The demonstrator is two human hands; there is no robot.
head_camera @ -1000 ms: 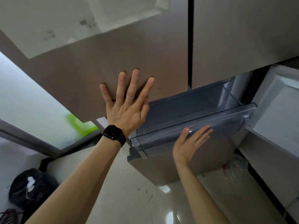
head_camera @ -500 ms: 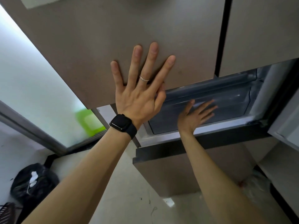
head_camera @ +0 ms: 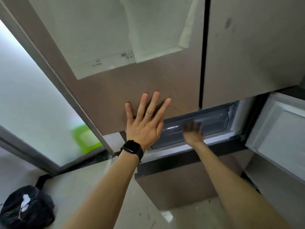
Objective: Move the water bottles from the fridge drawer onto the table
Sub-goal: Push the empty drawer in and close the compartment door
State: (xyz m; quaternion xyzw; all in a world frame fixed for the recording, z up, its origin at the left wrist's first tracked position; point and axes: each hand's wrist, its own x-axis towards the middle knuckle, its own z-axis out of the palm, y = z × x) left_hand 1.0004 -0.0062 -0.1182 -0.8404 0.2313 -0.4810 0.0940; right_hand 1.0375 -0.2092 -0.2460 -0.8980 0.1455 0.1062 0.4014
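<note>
Pale glossy floor (head_camera: 92, 187) spreads out below the fridge drawer (head_camera: 214, 119), and we place everything else from that drawer. It is grey and see-through and sits inside the fridge opening. We cannot make out what it holds, so we cannot tell where the water bottles are.

Up and to the left of the drawer, our left hand (head_camera: 145, 128) lies flat on the brown upper door (head_camera: 140, 86), fingers straight and spread, gripping nothing. It has a ring (head_camera: 149, 115) on one finger and a black watch (head_camera: 132, 148) at the wrist.

Our right hand (head_camera: 193, 133) is at the drawer's front, left of its middle, and blurred. Its fingers look straight and apart, holding nothing; whether they touch the drawer we cannot tell.

Higher above the drawer, a white sheet (head_camera: 115, 38) covers part of the door. Right of the drawer a lower door (head_camera: 280, 129) stands open, white inside. Directly below the drawer is a brown lower front (head_camera: 178, 190). Far down and left of the drawer, a black bag (head_camera: 26, 207) lies on the floor.
</note>
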